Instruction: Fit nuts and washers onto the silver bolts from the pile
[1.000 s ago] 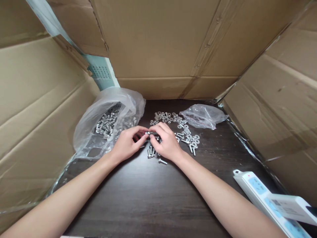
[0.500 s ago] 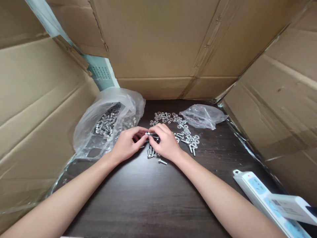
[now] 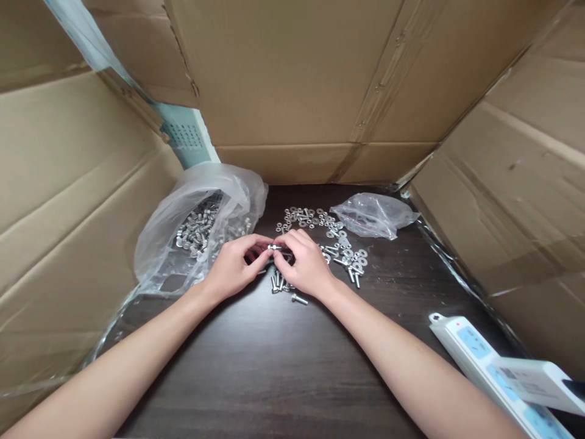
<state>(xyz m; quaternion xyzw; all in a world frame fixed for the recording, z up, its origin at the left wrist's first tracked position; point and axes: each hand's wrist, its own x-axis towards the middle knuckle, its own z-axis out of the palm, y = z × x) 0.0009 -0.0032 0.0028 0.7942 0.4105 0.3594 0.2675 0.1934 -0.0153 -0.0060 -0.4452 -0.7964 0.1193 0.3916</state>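
Note:
My left hand and my right hand meet above the dark tabletop, fingertips almost touching. Between them is a small silver bolt, lying about level. The left thumb and fingers pinch its left end, and the right thumb and fingertips close on it from the right. Whether a nut or washer sits on its shank is too small to make out. Several loose bolts lie just below and partly behind my right hand, with a single bolt apart in front of them.
Washers and nuts are scattered behind my hands, with more bolts and washers to the right. An open plastic bag of bolts stands left; a flat clear bag lies back right. Cardboard walls enclose the table; a power strip is front right.
Both hands stay in nearly the same place, still pinching the bolt. My right fingertips have shifted slightly, and a little more of the bolt shows between them.

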